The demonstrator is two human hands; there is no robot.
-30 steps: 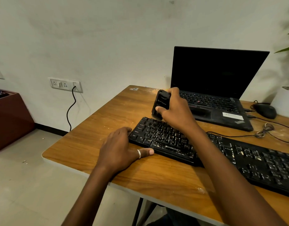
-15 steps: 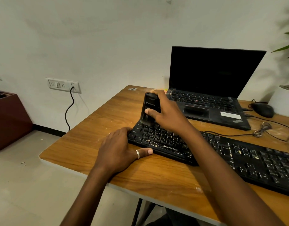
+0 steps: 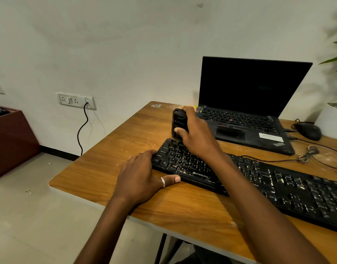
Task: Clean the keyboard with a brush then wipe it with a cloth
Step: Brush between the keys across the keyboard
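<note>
Brush (image 3: 180,121): small, rigid, likely light; right grip (image 3: 198,138) is wrapping its body. Keyboard (image 3: 259,178): flat, probably slide-prone; left grip (image 3: 143,176), unclenched, is bracing its end.

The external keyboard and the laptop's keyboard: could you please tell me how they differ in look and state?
The external keyboard is strewn with pale crumbs; the laptop's keyboard looks largely free of them. The left hand rests against the external keyboard and the right hand holds a brush at its far left corner; nothing touches the laptop's keyboard. The external keyboard is the wider of the two. Both are black.
</note>
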